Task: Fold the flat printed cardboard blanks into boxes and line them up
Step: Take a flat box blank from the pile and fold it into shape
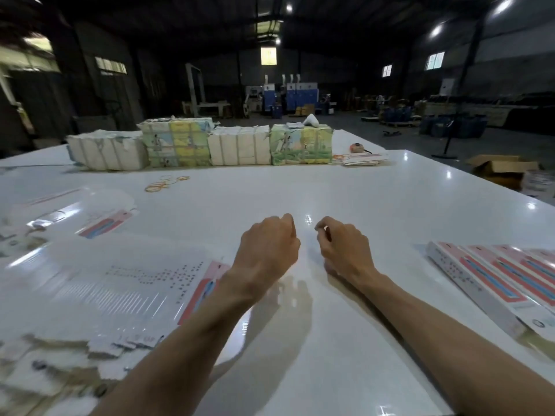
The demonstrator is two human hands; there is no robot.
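Over the white table (330, 181), your left hand (267, 244) and right hand (342, 247) side by side, fingers curled, holding nothing, flat blanks (135, 280) stacked to their left, folded boxes (495, 277) lined up to their right

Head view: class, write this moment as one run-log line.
left hand: curled, empty | right hand: curled, empty | flat blanks: piled at left | boxes: row at right

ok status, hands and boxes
Left hand and right hand curled, holding nothing. Flat blanks stacked left, folded boxes lined up right. Rubber bands farther back, not in the way.
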